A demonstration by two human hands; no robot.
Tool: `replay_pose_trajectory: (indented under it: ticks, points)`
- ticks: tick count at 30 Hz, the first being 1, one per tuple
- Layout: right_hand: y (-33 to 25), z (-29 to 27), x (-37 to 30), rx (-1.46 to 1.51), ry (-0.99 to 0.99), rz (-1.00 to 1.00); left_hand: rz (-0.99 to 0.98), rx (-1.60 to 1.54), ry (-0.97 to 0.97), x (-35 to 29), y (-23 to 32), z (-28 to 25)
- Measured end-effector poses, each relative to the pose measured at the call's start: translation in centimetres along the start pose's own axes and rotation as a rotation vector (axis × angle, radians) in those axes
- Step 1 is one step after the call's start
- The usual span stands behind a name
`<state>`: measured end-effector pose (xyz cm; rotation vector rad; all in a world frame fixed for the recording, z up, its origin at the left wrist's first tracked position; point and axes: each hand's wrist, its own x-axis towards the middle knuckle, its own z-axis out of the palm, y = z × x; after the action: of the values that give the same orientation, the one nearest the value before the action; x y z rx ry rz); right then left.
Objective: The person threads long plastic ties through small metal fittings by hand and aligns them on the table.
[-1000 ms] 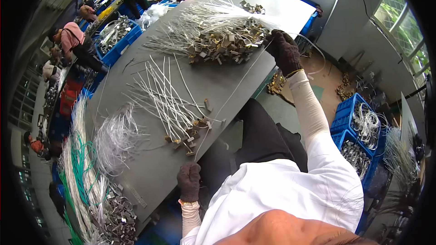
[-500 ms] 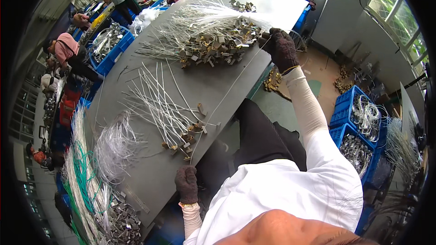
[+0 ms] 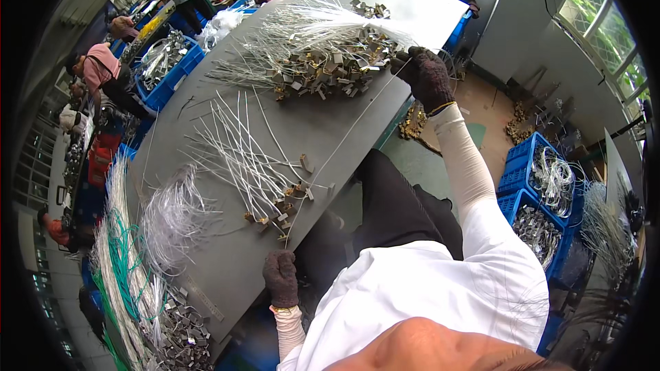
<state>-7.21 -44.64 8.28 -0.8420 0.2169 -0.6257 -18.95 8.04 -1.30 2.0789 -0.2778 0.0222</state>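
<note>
A thin pale wire runs taut and slanting over the table's near edge, from one hand to the other. At the lower end, my left hand, in a dark brown knit glove, is closed on it. My right hand, gloved alike, pinches the upper end beside a big heap. That heap has white wires and small metal blocks. A smaller bunch of wires with metal blocks lies on the grey table, just beyond my left hand. My fingertips are partly hidden.
Clear thin strands lie at the table's left, beside long bundles of white and green wire and more metal blocks. Blue crates of wire parts stand to my right. Another person bends over near a blue crate.
Almost nothing differs. Both hands keep the wire stretched in nearly the same place; the view has shifted slightly.
</note>
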Motion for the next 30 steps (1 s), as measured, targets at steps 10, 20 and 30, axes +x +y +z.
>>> replay_pose_trajectory:
  ticks: [10, 20, 30]
  points:
    - [2.6, -0.2, -1.2, -0.880, -0.562, -0.478, 0.058, 0.005, -0.087, 0.2, 0.2, 0.7]
    - [3.8, 12.2, -10.1, -0.181, -0.261, 0.201, 0.213, -0.019, -0.003, 0.9, 4.9, 3.0]
    - [9.0, 17.0, -18.5, -0.195, -0.678, 0.388, 0.202, -0.374, 0.044, 2.9, 6.7, 4.7]
